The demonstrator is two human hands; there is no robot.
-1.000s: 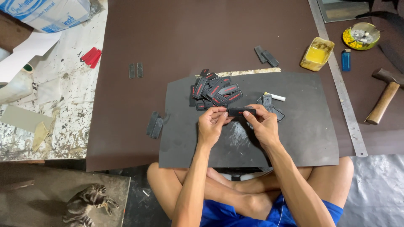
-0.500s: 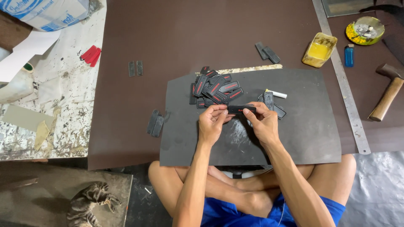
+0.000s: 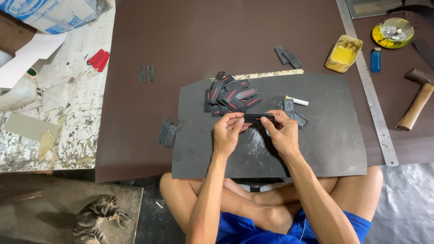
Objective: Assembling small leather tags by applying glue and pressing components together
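Both hands hold one small black rubber patch (image 3: 259, 118) with red lettering above a dark grey sheet (image 3: 325, 140). My left hand (image 3: 228, 131) pinches its left end and my right hand (image 3: 281, 131) grips its right end. Just beyond the hands lies a pile of several similar black and red patches (image 3: 231, 96). Two more patches (image 3: 294, 113) and a white chalk stick (image 3: 298, 101) lie right of the pile.
A brown mat (image 3: 203, 40) lies under the sheet. On it are stray black patches (image 3: 167, 132), a yellow glue tub (image 3: 343, 54), a blue lighter (image 3: 375, 59), a metal ruler (image 3: 370, 90) and a hammer (image 3: 418, 99). A cat (image 3: 97, 217) lies at the lower left.
The hands stay together on the patch with only slight finger movement. The view has shifted a little.
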